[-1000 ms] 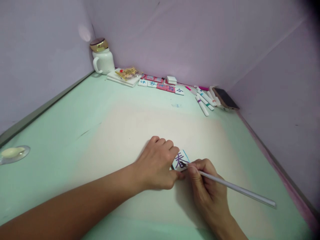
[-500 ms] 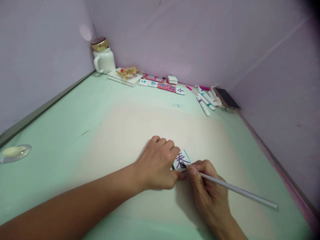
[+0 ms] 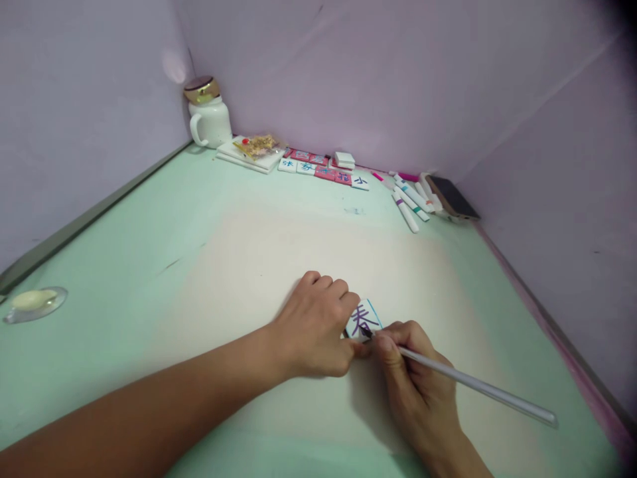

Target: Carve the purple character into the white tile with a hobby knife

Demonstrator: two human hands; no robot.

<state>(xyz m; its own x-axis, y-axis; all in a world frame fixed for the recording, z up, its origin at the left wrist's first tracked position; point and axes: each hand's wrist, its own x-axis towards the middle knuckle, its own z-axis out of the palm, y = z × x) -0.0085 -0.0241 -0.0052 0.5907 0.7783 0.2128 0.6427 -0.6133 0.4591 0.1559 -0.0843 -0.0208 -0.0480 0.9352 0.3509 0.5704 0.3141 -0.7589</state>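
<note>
A small white tile with light blue edges lies on the pale middle of the table, bearing a purple Chinese character. My left hand is closed on its left side, with thumb and forefinger at the near and far edges and the other fingers curled. My right hand grips a paintbrush with a clear grey handle, pinched close to its dark bristles. The bristle tip touches the lower part of the character, and the handle slants down to the right.
Along the back wall are a white mug with a gold lid, white square panels under a packet of gold flakes, red and white lettered tiles, markers and a phone. A clear dish holds something pale yellow at left.
The brush tip has moved slightly over the lower part of the character, where a little more purple shows. My left hand keeps the tile in place; the whole view has shifted slightly.
</note>
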